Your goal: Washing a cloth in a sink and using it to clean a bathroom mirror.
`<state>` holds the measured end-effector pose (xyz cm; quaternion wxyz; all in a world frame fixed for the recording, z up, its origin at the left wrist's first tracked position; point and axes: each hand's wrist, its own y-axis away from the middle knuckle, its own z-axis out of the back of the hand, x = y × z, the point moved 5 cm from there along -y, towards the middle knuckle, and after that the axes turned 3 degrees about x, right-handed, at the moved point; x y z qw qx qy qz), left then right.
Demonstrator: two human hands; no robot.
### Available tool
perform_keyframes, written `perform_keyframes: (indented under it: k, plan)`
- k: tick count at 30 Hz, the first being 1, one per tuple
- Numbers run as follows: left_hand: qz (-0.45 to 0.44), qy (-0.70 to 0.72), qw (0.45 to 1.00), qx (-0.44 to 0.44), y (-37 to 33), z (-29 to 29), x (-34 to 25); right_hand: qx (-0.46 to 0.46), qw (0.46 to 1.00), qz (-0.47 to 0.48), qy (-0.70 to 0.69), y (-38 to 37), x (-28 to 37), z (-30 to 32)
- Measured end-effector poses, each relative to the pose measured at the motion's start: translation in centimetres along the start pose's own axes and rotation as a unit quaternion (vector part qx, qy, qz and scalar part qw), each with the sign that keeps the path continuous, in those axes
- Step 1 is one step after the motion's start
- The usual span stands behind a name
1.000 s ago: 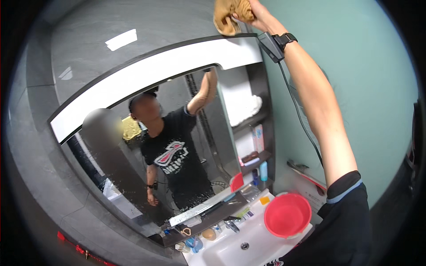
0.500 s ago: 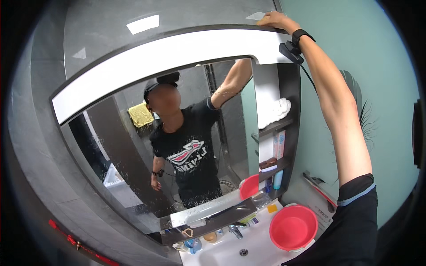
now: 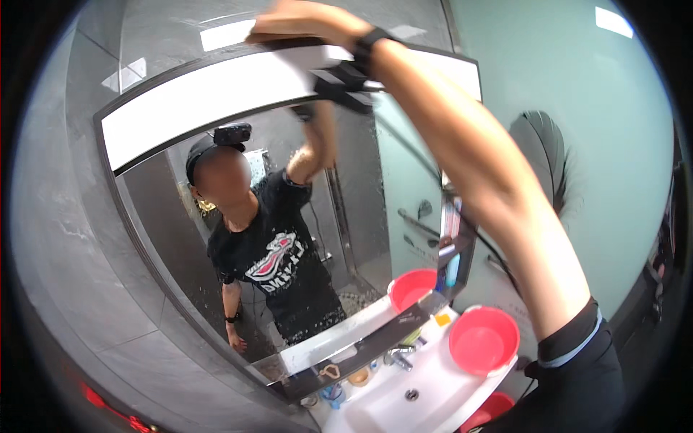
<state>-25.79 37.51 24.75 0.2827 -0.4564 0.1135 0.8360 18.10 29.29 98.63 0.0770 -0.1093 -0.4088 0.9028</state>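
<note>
My right arm reaches up across the mirror cabinet, and my right hand, smeared by motion, is at the top edge of its white upper panel. Whether its fingers hold anything cannot be made out. A black wristband with a small dark device and a cable is on that wrist. Below lies the large mirror, spotted with pale specks. My left hand shows only as a reflection, hanging low beside my body with loose fingers and nothing visible in it.
A white washbasin with a chrome tap lies below. On its right stands a red basin, with another red tub lower down. Small toiletries line the ledge. A dark feather decoration is on the pale green wall.
My right hand has moved left along the cabinet's top edge, from its right corner toward the middle. The view has shifted, and the right shelves are now partly hidden by my arm.
</note>
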Motion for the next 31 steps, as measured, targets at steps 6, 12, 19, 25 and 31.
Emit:
perform_keyframes:
  k: [6, 12, 19, 25, 31]
  plan:
    - [-0.021, -0.070, 0.989, 0.129, -2.3, 4.8, 0.1, -0.014, 0.976, -0.004, -0.216, -7.8, 9.3, -2.8]
    - [-0.021, -0.128, 0.965, 0.226, -3.7, 6.1, -1.9, -0.104, 0.975, 0.032, -0.192, -6.7, 12.7, -2.3]
    - [-0.013, -0.161, 0.928, 0.335, -6.3, -0.1, -5.0, -0.082, 0.985, 0.024, -0.153, -3.1, -2.6, 0.4]
    - [0.050, -0.119, 0.918, 0.374, -1.0, -7.3, -4.5, -0.031, 0.989, 0.068, 0.126, 8.8, -30.2, 6.7]
    - [0.209, 0.050, 0.913, 0.348, 22.5, -19.8, -0.9, 0.085, 0.881, 0.095, 0.456, 8.3, -48.6, 4.5]
